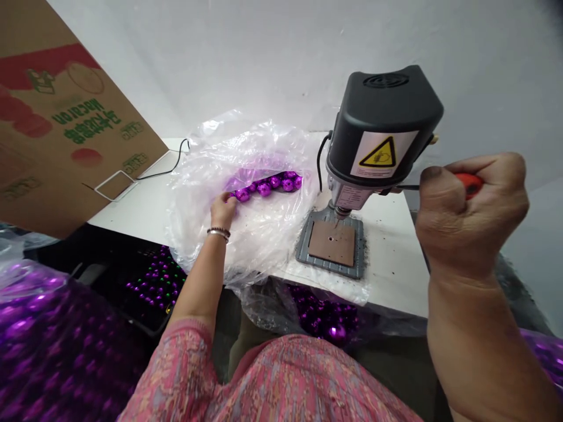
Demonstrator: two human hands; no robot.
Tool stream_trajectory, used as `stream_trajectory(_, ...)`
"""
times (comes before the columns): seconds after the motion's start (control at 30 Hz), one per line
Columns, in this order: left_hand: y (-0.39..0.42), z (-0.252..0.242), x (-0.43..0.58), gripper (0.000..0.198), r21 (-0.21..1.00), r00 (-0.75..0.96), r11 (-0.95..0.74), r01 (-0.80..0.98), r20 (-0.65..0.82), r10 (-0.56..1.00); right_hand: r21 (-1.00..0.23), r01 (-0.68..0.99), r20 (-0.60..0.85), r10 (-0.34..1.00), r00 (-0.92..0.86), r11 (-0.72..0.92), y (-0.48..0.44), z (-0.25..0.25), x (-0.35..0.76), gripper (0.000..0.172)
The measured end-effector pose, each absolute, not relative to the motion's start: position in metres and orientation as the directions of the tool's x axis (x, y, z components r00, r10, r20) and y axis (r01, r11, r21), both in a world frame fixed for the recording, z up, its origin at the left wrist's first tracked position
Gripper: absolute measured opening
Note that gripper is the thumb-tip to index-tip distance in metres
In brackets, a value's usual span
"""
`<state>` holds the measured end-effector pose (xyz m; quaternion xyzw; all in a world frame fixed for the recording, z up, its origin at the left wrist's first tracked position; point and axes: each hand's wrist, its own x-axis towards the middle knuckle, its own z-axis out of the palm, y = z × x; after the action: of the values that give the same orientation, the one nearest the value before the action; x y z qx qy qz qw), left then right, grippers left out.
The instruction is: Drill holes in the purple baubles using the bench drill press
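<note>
My left hand (223, 210) reaches into a clear plastic bag (197, 176), its fingers closed at the near end of a row of shiny purple balls (264, 189). More of the purple balls lie inside the bag behind them. On the right, my right hand (472, 214) is wrapped round the red-knobbed lever (470, 185) of a small black bench drill press (387, 117). Below its chuck (341, 212) a brown square board (333, 241) with a small hole rests on the grey ribbed base (303, 249). No ball is under the drill.
A cardboard box (79, 117) stands at the left of the white table (141, 214). Bags of purple balls (57, 351) fill the lower left, and more purple balls (325, 316) sit below the table's front edge. Dark crumbs lie around the drill base. A black cable (169, 170) crosses the table.
</note>
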<state>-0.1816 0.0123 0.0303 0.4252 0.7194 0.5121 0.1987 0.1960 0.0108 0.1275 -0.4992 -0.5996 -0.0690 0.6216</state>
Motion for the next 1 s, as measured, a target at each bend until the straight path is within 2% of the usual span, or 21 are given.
stream_trajectory(0.07, 0.029, 0.018, -0.211, 0.027, 0.843, -0.736, 0.372, 0.387, 0.040, 0.676, -0.528, 0.685, 0.820, 0.510, 0.258, 0.502, 0.010, 0.128, 0.196, 0.023)
stream_trajectory(0.13, 0.036, 0.003, -0.225, 0.030, 0.766, -0.766, 0.509, 0.393, -0.033, 0.641, -0.527, 0.684, 0.819, 0.517, 0.250, 0.504, 0.007, 0.128, 0.196, 0.024)
stream_trajectory(0.23, 0.035, -0.013, -0.219, 0.036, 0.725, -0.718, 0.520, 0.451, -0.052, 0.694, -0.534, 0.684, 0.811, 0.531, 0.247, 0.497, 0.004, 0.129, 0.194, 0.025)
stream_trajectory(0.3, 0.030, -0.012, -0.204, 0.040, 0.753, -0.659, 0.456, 0.475, -0.039, 0.752, -0.533, 0.680, 0.812, 0.531, 0.243, 0.504, 0.003, 0.129, 0.194, 0.025)
stream_trajectory(0.37, 0.023, -0.002, -0.183, 0.045, 0.870, -0.499, 0.295, 0.395, -0.066, 0.864, -0.533, 0.670, 0.815, 0.525, 0.243, 0.516, 0.004, 0.129, 0.193, 0.024)
stream_trajectory(0.43, 0.011, 0.013, -0.158, 0.052, 0.986, -0.234, 0.120, 0.118, -0.090, 0.968, -0.534, 0.659, 0.818, 0.520, 0.246, 0.529, 0.004, 0.128, 0.193, 0.023)
stream_trajectory(0.47, 0.004, 0.020, -0.145, 0.056, 0.996, -0.099, 0.080, -0.051, -0.085, 0.991, -0.535, 0.654, 0.819, 0.519, 0.245, 0.535, 0.005, 0.128, 0.193, 0.022)
stream_trajectory(0.57, -0.022, 0.034, -0.107, 0.065, 0.930, 0.188, 0.142, -0.340, -0.081, 0.979, -0.547, 0.640, 0.810, 0.535, 0.241, 0.539, 0.004, 0.127, 0.193, 0.020)
stream_trajectory(0.7, -0.046, 0.026, -0.064, 0.071, 0.830, 0.372, 0.308, -0.465, -0.133, 0.919, -0.567, 0.634, 0.790, 0.565, 0.237, 0.527, 0.002, 0.127, 0.192, 0.022)
stream_trajectory(0.87, -0.057, 0.004, -0.034, 0.083, 0.789, 0.423, 0.367, -0.493, -0.150, 0.893, -0.575, 0.611, 0.784, 0.580, 0.222, 0.543, 0.001, 0.127, 0.193, 0.023)
stream_trajectory(0.93, -0.056, 0.000, -0.028, 0.082, 0.848, 0.400, 0.349, -0.400, -0.181, 0.899, -0.572, 0.618, 0.782, 0.587, 0.211, 0.539, 0.000, 0.126, 0.193, 0.024)
stream_trajectory(1.0, -0.052, -0.001, -0.023, 0.076, 0.947, 0.313, 0.244, -0.210, -0.172, 0.934, -0.560, 0.624, 0.790, 0.579, 0.204, 0.545, 0.000, 0.125, 0.194, 0.025)
